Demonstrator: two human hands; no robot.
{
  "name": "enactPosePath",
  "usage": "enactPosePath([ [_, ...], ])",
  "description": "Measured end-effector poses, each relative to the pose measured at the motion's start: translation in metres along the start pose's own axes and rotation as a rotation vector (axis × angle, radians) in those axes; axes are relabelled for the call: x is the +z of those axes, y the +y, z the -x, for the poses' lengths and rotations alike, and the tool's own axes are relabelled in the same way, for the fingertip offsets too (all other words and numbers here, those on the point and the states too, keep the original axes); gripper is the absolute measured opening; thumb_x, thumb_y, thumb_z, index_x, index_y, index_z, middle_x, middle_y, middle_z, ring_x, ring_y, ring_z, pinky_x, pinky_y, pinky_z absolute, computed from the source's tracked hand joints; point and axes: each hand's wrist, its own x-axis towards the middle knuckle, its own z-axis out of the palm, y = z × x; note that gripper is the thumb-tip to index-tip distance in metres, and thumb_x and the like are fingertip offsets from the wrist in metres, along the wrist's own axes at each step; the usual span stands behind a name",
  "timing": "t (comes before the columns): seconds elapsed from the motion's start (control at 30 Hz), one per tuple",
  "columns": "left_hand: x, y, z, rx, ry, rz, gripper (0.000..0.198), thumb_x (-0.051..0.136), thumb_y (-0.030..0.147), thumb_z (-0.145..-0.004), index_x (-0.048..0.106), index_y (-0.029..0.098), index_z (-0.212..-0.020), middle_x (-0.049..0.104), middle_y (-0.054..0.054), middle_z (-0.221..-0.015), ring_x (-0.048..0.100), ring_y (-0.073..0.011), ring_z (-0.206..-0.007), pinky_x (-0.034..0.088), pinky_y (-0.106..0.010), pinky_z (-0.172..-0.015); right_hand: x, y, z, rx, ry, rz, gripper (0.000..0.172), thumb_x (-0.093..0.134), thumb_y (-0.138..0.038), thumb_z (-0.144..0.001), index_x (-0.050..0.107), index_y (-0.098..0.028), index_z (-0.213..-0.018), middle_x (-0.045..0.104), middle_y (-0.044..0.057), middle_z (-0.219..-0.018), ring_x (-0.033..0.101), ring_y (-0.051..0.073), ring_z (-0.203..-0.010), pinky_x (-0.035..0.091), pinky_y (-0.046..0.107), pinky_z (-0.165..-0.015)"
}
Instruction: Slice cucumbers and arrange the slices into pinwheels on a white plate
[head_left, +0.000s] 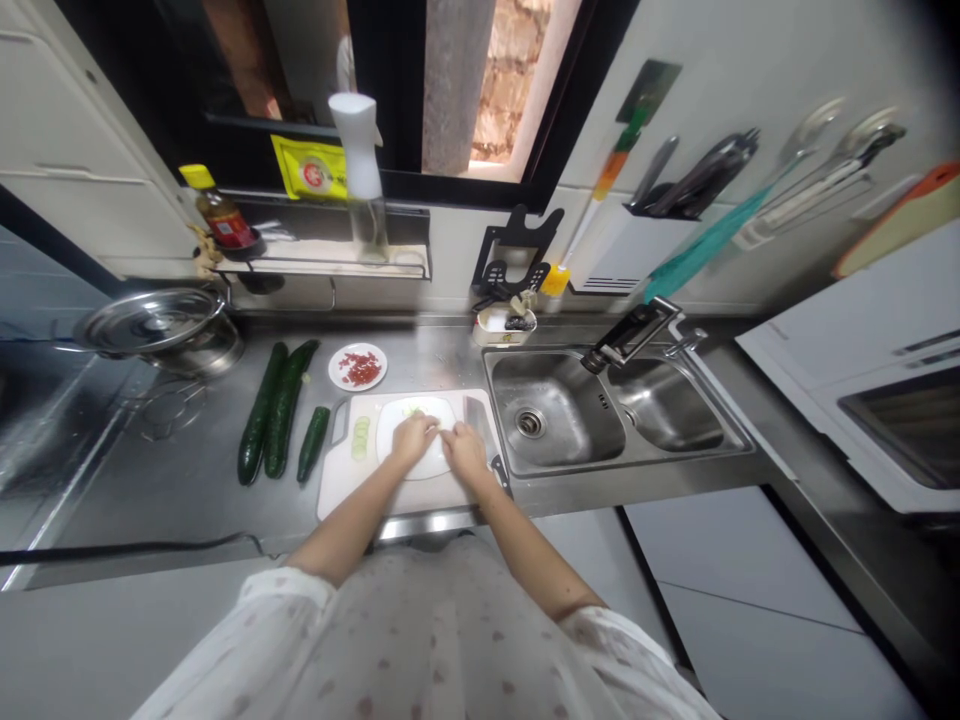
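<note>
A white plate (pixel 420 412) rests on a white cutting board (pixel 345 485) at the counter's front edge. Both of my hands hover over the plate. My left hand (pixel 412 437) has its fingers curled together, touching pale green cucumber slices (pixel 413 409) on the plate. My right hand (pixel 465 449) is beside it, fingers pinched toward the same spot; what it holds is too small to make out. A short row of cucumber slices (pixel 361 437) lies on the board to the left. A knife (pixel 480 420) lies along the board's right edge.
Two long cucumbers (pixel 271 420) and a shorter piece (pixel 313 442) lie left of the board. A small dish of red chopped bits (pixel 358 366) sits behind. A double sink (pixel 600 415) with a faucet is right. A pot with a lid (pixel 157 325) stands far left.
</note>
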Motion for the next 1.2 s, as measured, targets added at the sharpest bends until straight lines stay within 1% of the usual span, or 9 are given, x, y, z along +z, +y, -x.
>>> enactPosePath([
  [0.13,-0.001,0.0,-0.003,0.016,0.003,0.003,0.027,0.05,0.032,-0.092,0.069,0.024,-0.11,0.064,-0.006,-0.109,0.057,-0.0181,-0.106,0.042,-0.026,-0.091,0.0,0.0,-0.003,0.026,0.002,-0.007,0.032,0.045,-0.028,-0.095,0.064,-0.02,-0.118,0.057,0.011,-0.105,0.049,0.019,-0.097,0.037,0.029,-0.084],
  [0.37,-0.003,0.001,-0.006,0.006,-0.003,-0.011,0.028,0.049,0.032,-0.092,0.068,0.023,-0.111,0.064,-0.005,-0.11,0.058,-0.018,-0.105,0.042,-0.025,-0.09,-0.004,0.0,-0.006,0.01,-0.009,0.008,0.031,0.044,-0.028,-0.095,0.066,-0.021,-0.116,0.058,0.01,-0.104,0.049,0.019,-0.095,0.037,0.029,-0.08],
  [0.47,-0.004,0.001,-0.005,-0.005,-0.001,0.003,0.028,0.05,0.031,-0.092,0.067,0.024,-0.113,0.064,-0.005,-0.112,0.058,-0.0179,-0.105,0.042,-0.025,-0.09,-0.002,0.002,-0.006,0.007,0.012,-0.014,0.031,0.043,-0.028,-0.095,0.065,-0.022,-0.116,0.058,0.01,-0.105,0.049,0.019,-0.095,0.036,0.028,-0.08],
  [0.6,-0.004,0.001,-0.003,-0.023,0.032,0.033,0.029,0.049,0.027,-0.092,0.066,0.024,-0.114,0.063,-0.005,-0.113,0.057,-0.0175,-0.105,0.042,-0.026,-0.091,0.002,0.008,-0.004,0.025,0.057,-0.042,0.031,0.041,-0.029,-0.096,0.065,-0.022,-0.114,0.058,0.01,-0.105,0.048,0.019,-0.096,0.035,0.028,-0.081],
  [0.7,-0.004,0.002,-0.003,-0.02,0.033,0.038,0.028,0.049,0.028,-0.092,0.066,0.024,-0.114,0.063,-0.005,-0.113,0.057,-0.0179,-0.106,0.042,-0.026,-0.092,0.004,0.01,-0.004,0.024,0.048,-0.043,0.031,0.041,-0.029,-0.096,0.066,-0.022,-0.113,0.058,0.01,-0.103,0.048,0.019,-0.094,0.034,0.028,-0.08],
  [0.83,-0.003,0.002,-0.004,0.012,0.014,0.02,0.029,0.048,0.031,-0.092,0.067,0.023,-0.112,0.063,-0.006,-0.112,0.056,-0.0184,-0.109,0.041,-0.026,-0.093,0.003,0.009,-0.005,0.009,0.038,-0.028,0.032,0.041,-0.028,-0.096,0.066,-0.023,-0.115,0.058,0.009,-0.102,0.048,0.02,-0.093,0.035,0.028,-0.079],
  [1.0,-0.002,0.0,-0.005,0.032,0.012,0.009,0.028,0.047,0.031,-0.093,0.068,0.024,-0.111,0.063,-0.006,-0.109,0.057,-0.0179,-0.106,0.042,-0.026,-0.091,0.002,0.006,-0.005,0.009,0.019,-0.005,0.031,0.042,-0.028,-0.095,0.067,-0.022,-0.111,0.057,0.01,-0.102,0.048,0.019,-0.093,0.035,0.028,-0.077],
  [1.2,-0.003,0.001,-0.005,0.008,0.004,-0.006,0.029,0.047,0.031,-0.093,0.068,0.024,-0.111,0.063,-0.005,-0.11,0.057,-0.0177,-0.105,0.042,-0.025,-0.09,0.002,0.005,-0.007,0.014,0.013,-0.017,0.03,0.042,-0.028,-0.095,0.067,-0.022,-0.11,0.057,0.01,-0.104,0.048,0.019,-0.095,0.035,0.028,-0.079],
])
